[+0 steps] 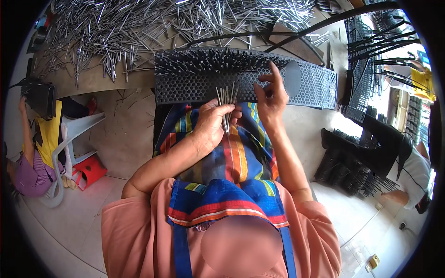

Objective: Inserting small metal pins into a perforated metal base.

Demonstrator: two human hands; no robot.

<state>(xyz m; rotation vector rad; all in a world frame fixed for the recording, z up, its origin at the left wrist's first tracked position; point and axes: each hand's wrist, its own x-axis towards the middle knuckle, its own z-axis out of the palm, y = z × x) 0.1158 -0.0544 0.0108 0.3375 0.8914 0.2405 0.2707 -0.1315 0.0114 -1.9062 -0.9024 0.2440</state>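
Observation:
In front of me lies a long dark perforated rack (185, 88), its far rows packed with upright dark metal rods (213, 61) and its near rows showing bare holes. My left hand (211, 121) is closed around a small bundle of thin metal rods (226, 96), held over my lap just short of the rack's near edge. Over the rack's near side, right of the bundle, is my right hand (273, 98). Its index finger stretches toward the rod row while thumb and other fingers are apart; I see nothing in it.
A big heap of loose metal rods (125, 32) covers the far table. Dark curved bars (333, 19) cross above the rack's right end. More perforated racks (359, 51) stand right. Co-workers sit at both sides; a red bag (90, 172) is on the left floor.

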